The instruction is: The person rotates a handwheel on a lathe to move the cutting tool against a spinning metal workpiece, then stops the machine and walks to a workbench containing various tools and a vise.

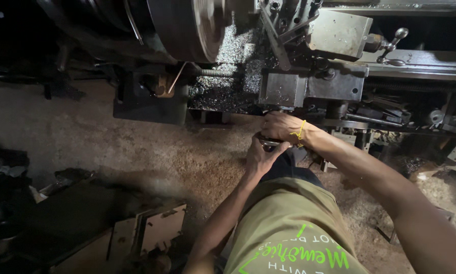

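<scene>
both hands meet at a small metal handle [269, 144] on the front of the lathe [309, 86], just below its carriage. the right hand [281, 127], a yellow band [300, 132] at its wrist, curls over the handle from above; the left hand [261, 158] cups it from below. metal shavings [238, 56] lie on the lathe bed.

Olive shirt [289, 223] with green lettering, yellow wristband [301, 133], grey lathe [334, 35]

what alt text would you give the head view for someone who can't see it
Seen from above, a person's left hand and right hand meet on a small shiny metal part below the grey steel carriage of a lathe, silvery metal shavings heaped by the round chuck.
</scene>
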